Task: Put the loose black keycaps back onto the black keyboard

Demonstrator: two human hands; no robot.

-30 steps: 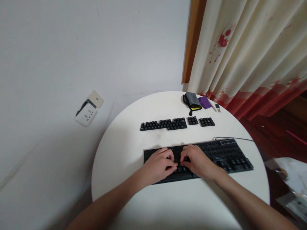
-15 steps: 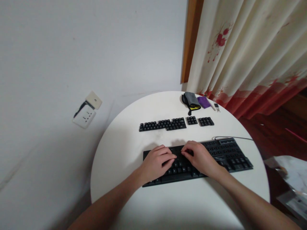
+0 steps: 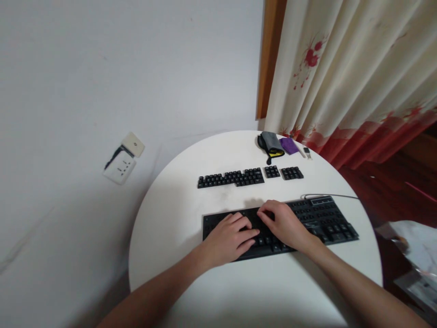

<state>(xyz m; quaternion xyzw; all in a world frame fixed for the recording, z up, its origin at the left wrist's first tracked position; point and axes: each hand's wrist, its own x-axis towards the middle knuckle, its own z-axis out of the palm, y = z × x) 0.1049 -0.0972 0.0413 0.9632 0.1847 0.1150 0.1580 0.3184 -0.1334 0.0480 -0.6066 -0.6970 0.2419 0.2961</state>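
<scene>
Black keyboard (image 3: 321, 218) just below the centre of the frame, flat on a round white table (image 3: 164, 228), long side running left to right. Left hand (image 3: 228, 239) palm down over the left-middle keys, fingers loosely curved and pointing toward the upper right, resting on the keycaps, clasped on nothing. Right hand (image 3: 285, 223) palm down just beside it, fingers bent, tips on the upper key rows, likewise closed round nothing. Tips of the two hands very near each other at mid-keyboard; touching or not, impossible to tell. Right end of the keyboard uncovered, with a thin cable (image 3: 336, 196) leaving its top edge toward the right of the frame.

Above the keyboard, well apart from both hands, a long row of loose black keycaps (image 3: 231, 177), then two smaller blocks of keycaps (image 3: 272, 171) to its right, all laid out in line on the table. Further up, near the table's far rim, a grey pouch (image 3: 271, 142) with a yellow edge, a purple cloth (image 3: 290, 146) touching its right side, and a small tool (image 3: 307, 153), too small to identify.

Left of the table, a wall socket (image 3: 120, 165) hanging askew on the pale wall. Upper right of the frame filled by a cream curtain (image 3: 341, 77) with red flowers, beside a wooden frame (image 3: 268, 59).
</scene>
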